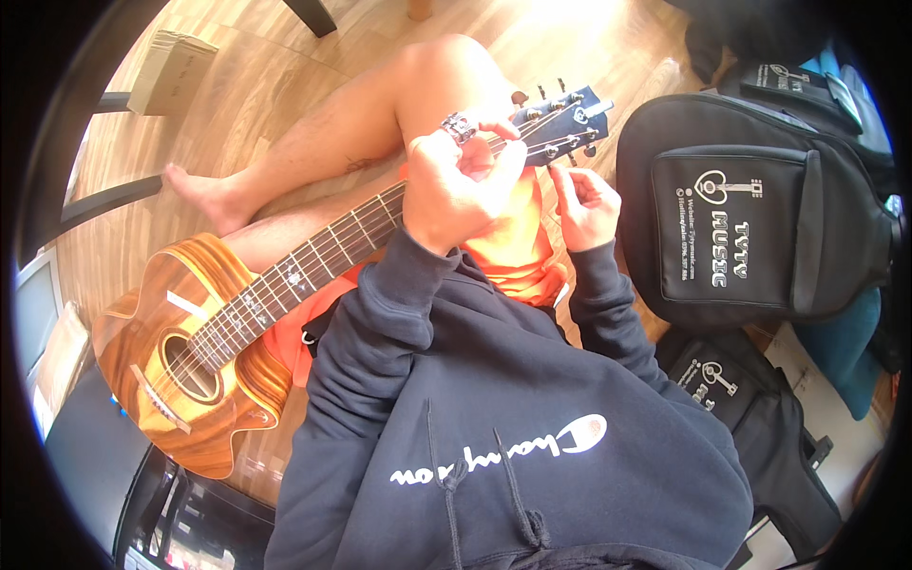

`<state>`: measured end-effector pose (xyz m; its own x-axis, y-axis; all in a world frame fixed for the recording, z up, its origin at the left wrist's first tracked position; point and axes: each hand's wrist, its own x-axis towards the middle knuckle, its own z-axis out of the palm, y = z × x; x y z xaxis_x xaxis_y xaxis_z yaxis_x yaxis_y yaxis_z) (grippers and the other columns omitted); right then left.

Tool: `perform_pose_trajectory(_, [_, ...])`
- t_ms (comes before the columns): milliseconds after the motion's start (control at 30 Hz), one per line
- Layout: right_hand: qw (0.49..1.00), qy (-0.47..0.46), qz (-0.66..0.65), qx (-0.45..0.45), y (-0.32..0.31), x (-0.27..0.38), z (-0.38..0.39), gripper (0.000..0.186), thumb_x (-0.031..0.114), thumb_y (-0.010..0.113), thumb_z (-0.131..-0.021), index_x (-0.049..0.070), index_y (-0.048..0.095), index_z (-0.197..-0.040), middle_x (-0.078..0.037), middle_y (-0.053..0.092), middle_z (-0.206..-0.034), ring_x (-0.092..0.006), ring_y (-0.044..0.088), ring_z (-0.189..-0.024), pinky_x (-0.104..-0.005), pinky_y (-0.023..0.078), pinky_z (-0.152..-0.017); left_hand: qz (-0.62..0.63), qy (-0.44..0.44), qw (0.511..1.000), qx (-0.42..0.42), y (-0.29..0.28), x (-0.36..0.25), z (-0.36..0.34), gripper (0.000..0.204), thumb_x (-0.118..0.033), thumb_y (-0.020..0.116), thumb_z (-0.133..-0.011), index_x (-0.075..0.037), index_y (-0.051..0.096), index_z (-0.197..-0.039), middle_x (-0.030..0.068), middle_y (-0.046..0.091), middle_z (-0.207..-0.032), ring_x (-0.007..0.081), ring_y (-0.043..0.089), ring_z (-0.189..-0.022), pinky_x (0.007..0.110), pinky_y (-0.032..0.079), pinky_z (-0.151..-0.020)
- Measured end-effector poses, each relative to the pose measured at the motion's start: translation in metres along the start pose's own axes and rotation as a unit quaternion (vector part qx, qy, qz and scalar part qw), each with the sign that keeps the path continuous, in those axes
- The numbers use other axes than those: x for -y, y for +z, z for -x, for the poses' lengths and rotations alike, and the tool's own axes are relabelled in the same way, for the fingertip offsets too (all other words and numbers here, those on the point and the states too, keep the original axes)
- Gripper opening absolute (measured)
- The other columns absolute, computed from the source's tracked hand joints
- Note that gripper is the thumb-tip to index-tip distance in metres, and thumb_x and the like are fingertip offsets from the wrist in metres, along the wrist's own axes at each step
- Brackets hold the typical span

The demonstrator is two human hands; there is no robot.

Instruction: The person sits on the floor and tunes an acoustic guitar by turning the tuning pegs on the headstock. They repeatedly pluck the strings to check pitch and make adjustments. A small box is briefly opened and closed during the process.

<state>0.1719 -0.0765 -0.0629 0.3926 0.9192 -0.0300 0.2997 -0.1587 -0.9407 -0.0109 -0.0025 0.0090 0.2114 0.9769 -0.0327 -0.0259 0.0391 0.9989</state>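
An acoustic guitar [328, 249] with a glossy striped-wood body lies across my lap, its dark headstock [562, 126] pointing to the upper right. My left hand [456, 185], with a chunky silver ring, is closed above the upper neck. Its thumb and forefinger pinch by the nut, seemingly on a guitar string; the exact contact is hard to see. At the headstock's near edge, my right hand [586, 207] has its thumb and fingertips closed around a tuning peg [552, 164]. Several metal tuning posts and pegs line both sides of the headstock.
Black padded guitar bags [736, 223] lie close on the right, with another black bag [760, 418] below. My bent bare leg [332, 123] crosses the wooden floor [247, 57] beyond the guitar. A cardboard box [171, 74] and dark curved chair legs [109, 204] are at the left.
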Motion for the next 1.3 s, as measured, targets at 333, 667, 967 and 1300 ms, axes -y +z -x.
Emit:
perform_pose_trajectory(333, [0.956,0.235,-0.15,0.09,-0.01,0.009,0.001,0.032,0.031,0.052,-0.101,0.003,0.065,-0.093,0.002,0.046,-0.057,-0.0061,0.041,-0.044,-0.0226,0.034,-0.041,0.015,-0.003,1.0,0.01,0.001,-0.001,0.001,0.009,0.005,0.064,-0.087,0.001,0.063,-0.095,-0.0083,0.051,-0.061,-0.0027,0.04,-0.054,0.017,0.027,-0.05])
perform_pose_trajectory(667, [0.936,0.274,-0.21,0.073,-0.009,0.005,-0.002,0.02,0.024,0.058,-0.098,0.005,0.061,-0.096,0.001,0.054,-0.06,-0.0066,0.048,-0.048,-0.0235,0.037,-0.039,0.006,-0.004,1.0,0.024,0.0,0.002,-0.002,0.01,0.006,0.062,-0.088,0.001,0.061,-0.097,-0.0065,0.052,-0.064,-0.0023,0.042,-0.056,0.017,0.029,-0.051])
perform_pose_trajectory(967, [0.723,0.521,-0.442,0.103,-0.016,-0.014,-0.012,0.029,0.035,0.054,-0.098,0.007,0.063,-0.1,0.004,0.052,-0.058,-0.0069,0.036,-0.039,-0.021,0.026,-0.035,0.025,0.012,1.0,-0.009,0.003,-0.002,-0.001,0.006,-0.007,0.07,-0.08,-0.002,0.067,-0.081,0.0,0.054,-0.055,0.0031,0.048,-0.05,0.025,0.039,-0.046])
perform_pose_trajectory(1300, [0.833,0.418,-0.344,0.113,-0.005,-0.014,-0.017,0.038,0.039,0.045,-0.103,0.01,0.057,-0.083,0.003,0.038,-0.046,-0.0085,0.03,-0.034,-0.024,0.027,-0.033,-0.026,0.032,0.999,0.018,-0.007,0.005,-0.002,0.008,-0.004,0.068,-0.084,-0.001,0.064,-0.089,-0.0046,0.055,-0.068,0.0007,0.045,-0.059,0.02,0.039,-0.052])
